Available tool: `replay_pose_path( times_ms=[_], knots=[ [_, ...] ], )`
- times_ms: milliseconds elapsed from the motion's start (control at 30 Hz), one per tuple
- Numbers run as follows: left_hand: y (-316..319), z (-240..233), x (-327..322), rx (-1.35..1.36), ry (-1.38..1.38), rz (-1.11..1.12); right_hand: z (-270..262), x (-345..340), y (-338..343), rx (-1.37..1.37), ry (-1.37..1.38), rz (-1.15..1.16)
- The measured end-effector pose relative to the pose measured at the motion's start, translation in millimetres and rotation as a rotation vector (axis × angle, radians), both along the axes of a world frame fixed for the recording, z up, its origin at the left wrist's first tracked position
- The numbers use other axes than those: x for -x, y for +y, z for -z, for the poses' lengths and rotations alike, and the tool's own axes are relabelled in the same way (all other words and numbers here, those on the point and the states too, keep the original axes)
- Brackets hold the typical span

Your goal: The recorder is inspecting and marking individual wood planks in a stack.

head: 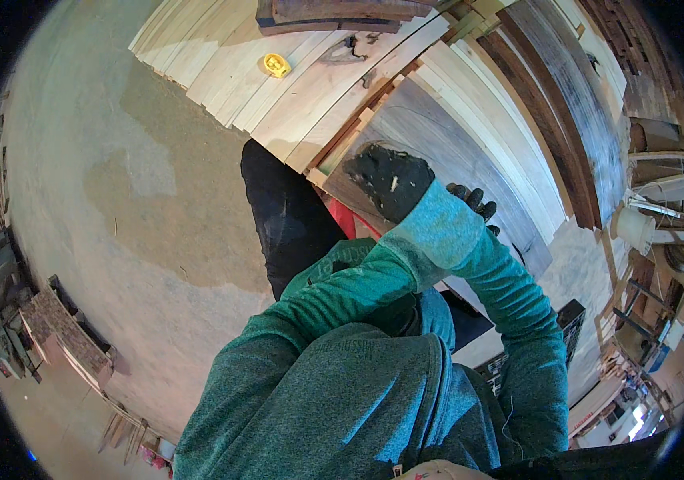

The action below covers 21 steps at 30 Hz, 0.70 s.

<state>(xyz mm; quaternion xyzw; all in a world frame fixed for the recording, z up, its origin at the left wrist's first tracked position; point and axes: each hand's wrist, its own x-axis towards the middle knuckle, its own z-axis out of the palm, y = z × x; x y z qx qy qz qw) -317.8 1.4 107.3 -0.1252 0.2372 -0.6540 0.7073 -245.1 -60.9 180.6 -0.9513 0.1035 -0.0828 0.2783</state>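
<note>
My forearms cross in front of me, in green sleeves. My right hand (391, 180), in a dark, worn glove with pale marks, is over a wide grey-brown wooden board (438, 135) near its left end. Its back faces up and its fingers are mostly hidden. Beyond the right cuff, the dark gloved fingers of my left hand (475, 204) show spread over the same board; the palm is hidden beneath the sleeve. Whether either hand grips the board cannot be seen. The board lies on a stack of pale planks (468, 90).
Pale boards (294, 102) lie side by side at the upper left, with a small yellow rounded object (276, 65) on them. Dark planks (546, 114) lie to the right of the stack. A white bucket (633, 228) stands at the right. Concrete floor (198, 222) spreads at the left.
</note>
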Motion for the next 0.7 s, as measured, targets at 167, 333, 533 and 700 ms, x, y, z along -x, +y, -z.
replay_pose_path(
  times_ms=[167, 333, 533, 700],
  knots=[
    [-2, 7, 1, 0.105, 0.013, -0.014, -2, -17, -10, 0.001, -0.098, -0.044],
    [-1, 1, 6, 0.073, -0.056, -0.009, -3, -30, -16, 0.097, 0.068, -0.023],
    [1, -34, -12, 0.023, -1.354, 0.351, -1, -43, -41, -0.126, 0.142, 0.07],
    [18, -41, -46, 0.381, -2.751, 0.538, 7, -32, -53, -0.176, -0.063, 0.223]
  ],
)
